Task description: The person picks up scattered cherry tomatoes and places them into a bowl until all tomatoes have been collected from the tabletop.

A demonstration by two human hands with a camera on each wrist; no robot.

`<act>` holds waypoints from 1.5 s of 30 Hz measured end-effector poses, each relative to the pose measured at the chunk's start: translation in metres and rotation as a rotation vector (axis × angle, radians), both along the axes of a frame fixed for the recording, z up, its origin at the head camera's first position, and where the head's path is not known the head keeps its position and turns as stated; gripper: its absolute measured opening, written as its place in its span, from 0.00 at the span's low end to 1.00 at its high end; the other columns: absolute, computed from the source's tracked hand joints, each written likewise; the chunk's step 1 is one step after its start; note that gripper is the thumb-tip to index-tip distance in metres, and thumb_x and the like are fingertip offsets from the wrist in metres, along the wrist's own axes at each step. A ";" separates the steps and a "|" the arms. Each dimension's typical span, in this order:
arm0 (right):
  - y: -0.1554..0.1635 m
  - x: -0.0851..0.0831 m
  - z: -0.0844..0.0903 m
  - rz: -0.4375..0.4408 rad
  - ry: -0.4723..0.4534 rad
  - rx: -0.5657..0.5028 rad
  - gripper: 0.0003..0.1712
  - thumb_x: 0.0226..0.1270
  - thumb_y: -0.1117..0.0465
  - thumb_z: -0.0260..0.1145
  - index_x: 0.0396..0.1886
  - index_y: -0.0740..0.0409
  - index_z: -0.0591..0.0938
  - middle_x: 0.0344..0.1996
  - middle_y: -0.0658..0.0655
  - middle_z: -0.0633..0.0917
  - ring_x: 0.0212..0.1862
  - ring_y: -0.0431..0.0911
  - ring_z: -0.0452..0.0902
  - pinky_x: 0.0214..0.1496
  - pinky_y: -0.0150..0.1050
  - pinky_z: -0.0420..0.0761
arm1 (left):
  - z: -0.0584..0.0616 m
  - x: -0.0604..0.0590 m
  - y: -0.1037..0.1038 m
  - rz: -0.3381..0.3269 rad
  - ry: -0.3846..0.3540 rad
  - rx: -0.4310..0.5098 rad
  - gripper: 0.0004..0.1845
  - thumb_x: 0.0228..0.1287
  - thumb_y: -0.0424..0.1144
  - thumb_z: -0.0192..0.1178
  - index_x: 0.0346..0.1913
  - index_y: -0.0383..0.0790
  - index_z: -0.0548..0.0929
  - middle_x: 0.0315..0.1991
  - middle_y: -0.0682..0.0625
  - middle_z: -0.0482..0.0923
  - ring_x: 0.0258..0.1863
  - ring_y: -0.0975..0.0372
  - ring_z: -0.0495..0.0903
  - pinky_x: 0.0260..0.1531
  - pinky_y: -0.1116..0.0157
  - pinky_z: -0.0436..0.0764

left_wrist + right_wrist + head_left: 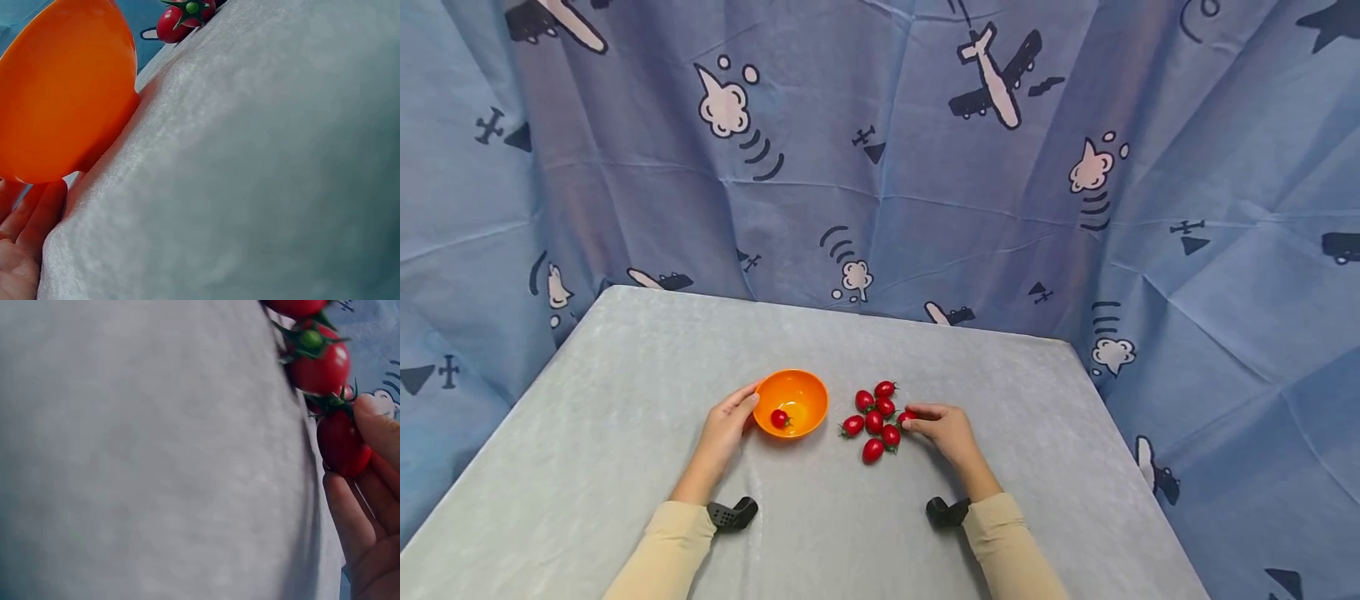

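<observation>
**A:** Which step does this look like?

**B:** A pick-up, I'd judge. The right hand has its thumb and fingertips closed on one cherry tomato at the near edge of the pile of tomatoes. The right wrist view shows that tomato pinched between a finger above and fingers below, so the grip is narrow and already on the fruit.

**A:** And the left hand?

**B:** The left hand lies against the outer wall of the orange bowl, fingers fairly straight, thumb up by the rim. From the left wrist view the fingers sit under the curve of the bowl; it steadies rather than clasps.

**A:** What does the next move call for?

**B:** By my reading, a lift clear of the pile, then a short carry across to the bowl, which stands just beyond the pile on the far side from the gripping fingers. One tomato already lies inside it.

**A:** Anything in the way?

**B:** The neighbours. Another tomato sits just beside the pinched one, stalks nearly touching, so a careless lift could roll it. Otherwise there is only the grey table cover beneath, and the blue aeroplane-print curtain well behind both hands.
</observation>
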State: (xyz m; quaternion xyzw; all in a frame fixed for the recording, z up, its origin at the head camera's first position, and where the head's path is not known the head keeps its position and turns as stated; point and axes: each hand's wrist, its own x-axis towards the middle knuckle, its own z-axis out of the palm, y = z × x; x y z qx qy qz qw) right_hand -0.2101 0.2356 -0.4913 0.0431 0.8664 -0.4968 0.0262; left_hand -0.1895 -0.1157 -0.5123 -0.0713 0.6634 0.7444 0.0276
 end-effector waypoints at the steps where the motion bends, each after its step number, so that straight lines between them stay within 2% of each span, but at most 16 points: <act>1: 0.002 0.000 0.001 -0.004 -0.001 0.000 0.18 0.53 0.59 0.79 0.45 0.57 0.90 0.43 0.57 0.91 0.56 0.48 0.82 0.49 0.31 0.78 | 0.000 0.000 0.000 -0.002 -0.001 0.002 0.24 0.77 0.40 0.50 0.70 0.33 0.70 0.70 0.37 0.69 0.45 0.84 0.77 0.49 0.83 0.76; 7: 0.007 0.000 0.008 -0.015 -0.019 -0.009 0.19 0.53 0.58 0.79 0.45 0.56 0.90 0.42 0.56 0.91 0.55 0.48 0.82 0.52 0.33 0.80 | 0.000 -0.001 0.001 -0.003 -0.010 -0.009 0.25 0.77 0.42 0.51 0.70 0.34 0.70 0.71 0.39 0.69 0.46 0.84 0.76 0.49 0.84 0.76; 14: 0.006 0.003 0.011 -0.013 0.005 -0.017 0.18 0.53 0.58 0.79 0.45 0.57 0.90 0.40 0.56 0.91 0.52 0.46 0.84 0.53 0.35 0.81 | 0.001 0.002 -0.002 -0.009 -0.012 -0.036 0.26 0.77 0.43 0.51 0.71 0.33 0.70 0.71 0.39 0.68 0.47 0.85 0.74 0.48 0.85 0.74; 25: 0.002 0.004 0.008 -0.011 -0.017 -0.051 0.18 0.54 0.58 0.78 0.45 0.58 0.90 0.41 0.56 0.91 0.49 0.42 0.84 0.51 0.32 0.80 | 0.001 0.000 -0.001 -0.012 0.013 -0.013 0.24 0.77 0.39 0.50 0.70 0.32 0.70 0.70 0.37 0.69 0.46 0.85 0.75 0.50 0.85 0.74; 32: 0.001 0.003 0.011 -0.020 -0.025 -0.053 0.19 0.54 0.55 0.78 0.46 0.54 0.90 0.44 0.55 0.91 0.51 0.44 0.83 0.53 0.35 0.81 | -0.002 0.000 -0.002 -0.004 -0.007 -0.023 0.24 0.77 0.41 0.50 0.70 0.34 0.71 0.71 0.39 0.69 0.47 0.85 0.74 0.50 0.85 0.74; 37: 0.000 0.004 0.011 -0.005 -0.024 -0.066 0.20 0.53 0.55 0.79 0.46 0.55 0.90 0.44 0.55 0.91 0.53 0.45 0.83 0.56 0.39 0.82 | -0.003 -0.001 -0.002 -0.005 -0.009 -0.025 0.24 0.77 0.41 0.51 0.70 0.34 0.71 0.71 0.40 0.69 0.47 0.85 0.74 0.50 0.85 0.74; 45: -0.003 0.005 0.009 -0.007 -0.031 -0.125 0.19 0.53 0.57 0.79 0.46 0.55 0.90 0.43 0.55 0.91 0.48 0.39 0.84 0.52 0.34 0.82 | -0.003 -0.001 -0.002 -0.004 -0.013 -0.027 0.25 0.77 0.42 0.51 0.70 0.34 0.71 0.71 0.40 0.69 0.47 0.86 0.74 0.50 0.85 0.74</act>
